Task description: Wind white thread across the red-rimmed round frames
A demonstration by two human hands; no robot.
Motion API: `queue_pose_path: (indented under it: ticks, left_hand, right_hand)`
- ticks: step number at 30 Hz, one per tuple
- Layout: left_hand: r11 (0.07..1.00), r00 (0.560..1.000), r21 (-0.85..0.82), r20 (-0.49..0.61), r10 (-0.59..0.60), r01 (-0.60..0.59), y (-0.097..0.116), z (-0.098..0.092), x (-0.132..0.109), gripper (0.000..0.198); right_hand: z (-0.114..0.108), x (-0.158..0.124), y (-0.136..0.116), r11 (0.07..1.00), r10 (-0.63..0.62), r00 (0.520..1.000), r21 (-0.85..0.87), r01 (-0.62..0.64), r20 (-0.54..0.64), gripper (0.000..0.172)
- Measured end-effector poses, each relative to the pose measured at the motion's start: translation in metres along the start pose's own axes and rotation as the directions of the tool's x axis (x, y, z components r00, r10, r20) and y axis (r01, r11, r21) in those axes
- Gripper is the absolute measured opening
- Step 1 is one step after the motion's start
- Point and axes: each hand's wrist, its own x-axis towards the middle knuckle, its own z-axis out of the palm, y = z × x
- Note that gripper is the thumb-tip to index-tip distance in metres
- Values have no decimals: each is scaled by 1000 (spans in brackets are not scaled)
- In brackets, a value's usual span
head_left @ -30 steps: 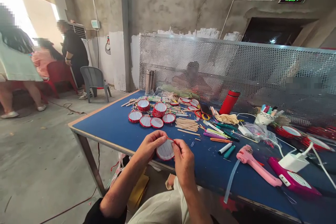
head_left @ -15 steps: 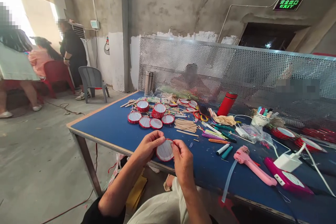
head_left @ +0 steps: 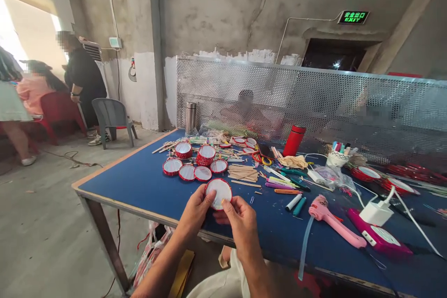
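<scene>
Now, a disc (head_left: 220, 189) is up between your hands, over the table's (head_left: 139, 179) near edge.
Your left hand (head_left: 194, 207) pinches its left side, thumb on the white face; your right hand (head_left: 242, 219) pinches its lower right. Beyond lie more discs (head_left: 203, 173), sticks (head_left: 243, 173) beside them, then pens (head_left: 281, 185), the glue gun (head_left: 337, 224) farther right.
</scene>
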Motion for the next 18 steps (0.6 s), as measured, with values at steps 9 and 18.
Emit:
queue_pose_path:
  ticks: [9, 18]
  left_hand:
    - [998, 991, -41, 127, -34, 40, 0, 1, 3, 44]
    - [994, 968, 48, 229, -103, 95, 5, -4, 5, 49]
  right_hand:
    - [-21, -14, -23, 999, -22, 978, -30, 29, 207, 53]
    - [-35, -5, -39, 940, -156, 973, -278, 199, 170, 29]
